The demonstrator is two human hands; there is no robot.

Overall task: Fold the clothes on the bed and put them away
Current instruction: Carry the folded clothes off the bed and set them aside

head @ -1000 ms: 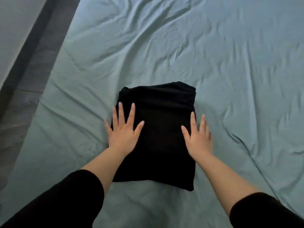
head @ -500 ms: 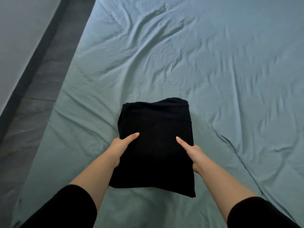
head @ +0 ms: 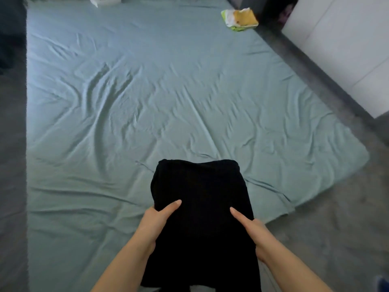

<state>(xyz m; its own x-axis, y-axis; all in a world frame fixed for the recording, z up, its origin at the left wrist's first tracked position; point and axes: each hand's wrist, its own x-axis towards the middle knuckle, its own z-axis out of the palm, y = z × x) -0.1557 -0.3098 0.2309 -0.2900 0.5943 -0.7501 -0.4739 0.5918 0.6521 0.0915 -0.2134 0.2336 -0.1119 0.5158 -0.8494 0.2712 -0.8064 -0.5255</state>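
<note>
A folded black garment (head: 200,207) is held up off the bed, over the near edge of the teal sheet (head: 147,102). My left hand (head: 156,218) grips its left side, thumb on top and fingers hidden underneath. My right hand (head: 250,225) grips the right side the same way, thumb lying across the top. The garment's near end hangs down between my forearms.
A yellow and green packet (head: 240,18) lies at the bed's far right corner. Something white (head: 105,0) sits at the far edge. Grey floor (head: 336,228) runs along the right, with a white cabinet (head: 341,49) beyond it.
My hands went from pressing flat on the garment to gripping its sides, then lifted it off the sheet. The view has pulled back and now shows the whole bed.
</note>
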